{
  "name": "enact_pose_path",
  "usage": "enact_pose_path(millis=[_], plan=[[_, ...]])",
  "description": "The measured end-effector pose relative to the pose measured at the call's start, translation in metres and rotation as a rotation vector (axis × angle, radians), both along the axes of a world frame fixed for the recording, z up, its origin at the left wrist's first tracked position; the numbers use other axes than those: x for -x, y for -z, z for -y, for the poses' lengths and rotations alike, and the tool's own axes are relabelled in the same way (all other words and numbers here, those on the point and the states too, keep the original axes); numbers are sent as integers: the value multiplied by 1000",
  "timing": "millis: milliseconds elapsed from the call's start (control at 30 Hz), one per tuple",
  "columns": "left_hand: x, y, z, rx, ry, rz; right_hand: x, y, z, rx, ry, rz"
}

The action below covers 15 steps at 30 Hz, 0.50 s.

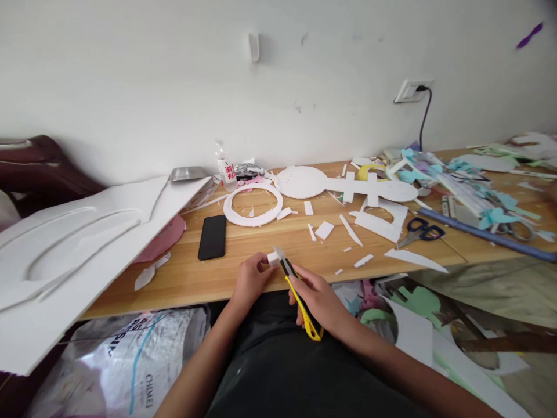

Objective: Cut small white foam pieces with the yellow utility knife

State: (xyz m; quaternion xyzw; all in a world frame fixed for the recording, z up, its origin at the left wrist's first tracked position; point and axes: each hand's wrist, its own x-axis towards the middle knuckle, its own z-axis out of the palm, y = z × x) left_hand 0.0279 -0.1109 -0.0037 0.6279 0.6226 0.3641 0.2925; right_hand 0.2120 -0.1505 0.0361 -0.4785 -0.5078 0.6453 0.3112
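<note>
Between the fingertips of my left hand point(251, 278) is a small white foam piece point(272, 259), held just over the table's front edge. My right hand point(317, 295) grips a yellow and black utility knife point(305, 307). Its blade point(279, 252) is out and points up and away from me, right beside the foam piece; whether it touches the foam I cannot tell. Beyond my hands, a white foam ring point(230, 216) and a round foam disc point(301, 182) lie on the wooden table point(261, 237). A cross-shaped foam part point(359, 186) adjoins the disc.
A black phone point(212, 237) lies left of my hands. Scissors point(420, 231) and a blue tube point(487, 233) are to the right, amid foam scraps. A large white foam sheet point(87, 255) overhangs the left edge. A plastic bottle point(225, 168) and metal bowl point(188, 173) stand behind.
</note>
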Motion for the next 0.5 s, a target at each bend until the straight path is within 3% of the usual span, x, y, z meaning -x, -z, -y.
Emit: enact_pose_path(millis=[267,500], plan=[[-1,-2,0,44,13,22,-2,1,-5,36,-6,33],[-1,-3,-3,41,42,10,-5,-6,-6,-75,-57,196]])
